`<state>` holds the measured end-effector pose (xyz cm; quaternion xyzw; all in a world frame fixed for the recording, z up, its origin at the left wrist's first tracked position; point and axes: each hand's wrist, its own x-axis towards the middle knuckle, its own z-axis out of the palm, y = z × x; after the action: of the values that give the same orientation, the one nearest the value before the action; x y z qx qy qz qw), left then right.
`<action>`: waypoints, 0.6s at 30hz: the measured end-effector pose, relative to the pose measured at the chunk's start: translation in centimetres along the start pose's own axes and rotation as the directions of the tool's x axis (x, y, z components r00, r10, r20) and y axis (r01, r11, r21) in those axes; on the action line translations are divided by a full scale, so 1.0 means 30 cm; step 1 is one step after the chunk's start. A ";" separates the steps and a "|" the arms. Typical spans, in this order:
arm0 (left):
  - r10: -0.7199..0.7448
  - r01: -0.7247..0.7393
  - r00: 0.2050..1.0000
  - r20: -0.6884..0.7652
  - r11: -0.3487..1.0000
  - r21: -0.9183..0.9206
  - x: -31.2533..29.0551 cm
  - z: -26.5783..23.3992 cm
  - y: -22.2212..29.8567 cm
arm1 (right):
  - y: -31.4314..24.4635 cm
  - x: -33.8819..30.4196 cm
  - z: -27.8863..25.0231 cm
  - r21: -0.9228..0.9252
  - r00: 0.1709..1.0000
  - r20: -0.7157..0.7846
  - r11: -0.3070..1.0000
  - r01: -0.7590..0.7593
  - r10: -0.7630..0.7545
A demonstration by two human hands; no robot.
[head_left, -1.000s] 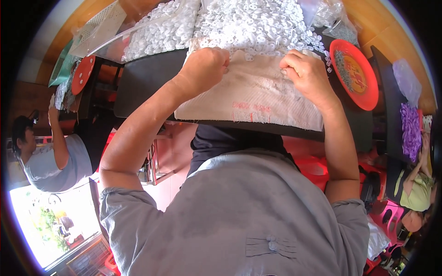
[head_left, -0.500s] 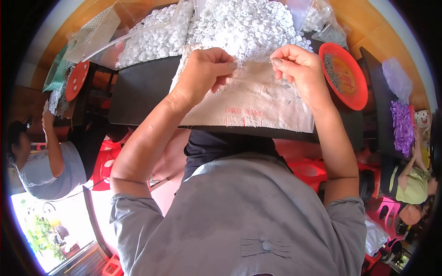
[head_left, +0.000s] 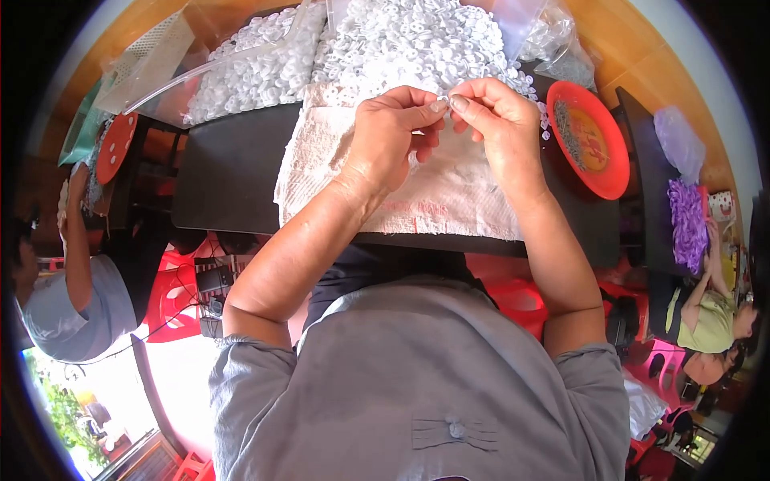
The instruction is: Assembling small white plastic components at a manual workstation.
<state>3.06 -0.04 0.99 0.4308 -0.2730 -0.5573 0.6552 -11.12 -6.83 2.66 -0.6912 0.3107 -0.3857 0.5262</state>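
Note:
Over a beige cloth point(head_left: 321, 172) my left hand point(head_left: 393, 132) and my right hand point(head_left: 504, 132) meet, fingertips almost touching. The left thumb and forefinger pinch a small white plastic piece point(head_left: 443, 98), mostly covered by the fingers. The right thumb and forefinger are pressed together at that piece; whatever they hold is too small to name. Just beyond the hands lies a large heap of white ring-shaped plastic pieces point(head_left: 409, 44). To the right of them stands a red plate point(head_left: 616, 164) with thin grey metal bits point(head_left: 568, 136) along its left side.
A clear plastic bin point(head_left: 172, 94) of similar white pieces stands at the far left on the dark table point(head_left: 228, 172). Plastic bags point(head_left: 553, 40) lie behind the plate. Co-workers sit at the left point(head_left: 80, 305) and right point(head_left: 702, 321), near a purple bundle point(head_left: 687, 224).
My hands have come together from apart, the left moving right with the white piece and the right moving left. The whole view has shifted slightly.

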 end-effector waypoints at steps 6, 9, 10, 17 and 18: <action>0.038 -0.037 0.999 -0.010 0.996 0.081 -0.007 -0.003 -0.005 | 0.015 -0.004 -0.006 -0.021 0.999 -0.001 0.998 0.052 -0.052; 0.044 -0.041 0.999 -0.032 0.996 0.076 -0.012 -0.004 -0.005 | 0.011 -0.006 -0.005 -0.066 0.995 -0.032 0.994 0.092 -0.094; 0.041 -0.037 0.998 -0.044 0.997 0.074 -0.014 -0.005 -0.005 | 0.010 -0.007 -0.005 -0.102 0.993 -0.044 0.989 0.103 -0.108; 0.035 -0.032 0.997 -0.065 0.998 0.047 -0.026 0.006 -0.006 | 0.019 -0.012 -0.002 -0.149 0.991 -0.006 0.980 0.128 -0.131; 0.035 -0.033 0.998 -0.061 0.999 0.041 -0.027 0.006 -0.008 | 0.020 -0.012 0.001 -0.147 0.991 -0.011 0.980 0.133 -0.136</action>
<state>2.60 0.70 0.98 0.4560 -0.2712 -0.5269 0.6640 -11.30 -6.67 1.99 -0.7432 0.2961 -0.4039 0.4437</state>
